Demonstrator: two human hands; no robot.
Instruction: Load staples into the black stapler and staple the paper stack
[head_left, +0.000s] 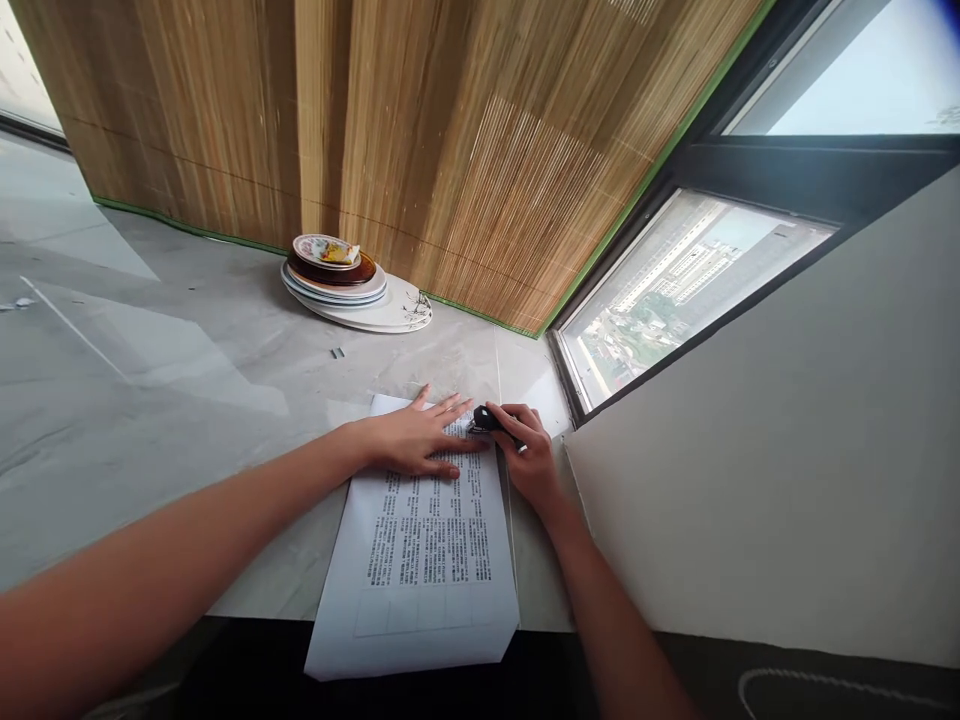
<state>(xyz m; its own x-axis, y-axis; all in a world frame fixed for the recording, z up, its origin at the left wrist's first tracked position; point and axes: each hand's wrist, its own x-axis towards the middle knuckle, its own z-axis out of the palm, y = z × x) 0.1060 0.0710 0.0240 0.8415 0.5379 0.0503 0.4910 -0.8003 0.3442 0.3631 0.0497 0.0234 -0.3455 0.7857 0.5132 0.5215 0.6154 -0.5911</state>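
Observation:
A printed sheet of paper (424,560) lies on the grey marble counter (187,380), its near edge hanging over the counter's front. My left hand (416,440) rests flat on the upper part of the sheet, fingers spread. My right hand (529,455) is closed around a small black stapler (486,420) at the sheet's top right corner. The stapler's tip touches the paper beside my left fingertips.
A stack of plates and bowls (352,285) stands at the back by a bamboo blind (450,150). Two small staples (337,352) lie on the counter. A window (675,290) is at the right, with a white wall (787,450) close beside my right arm.

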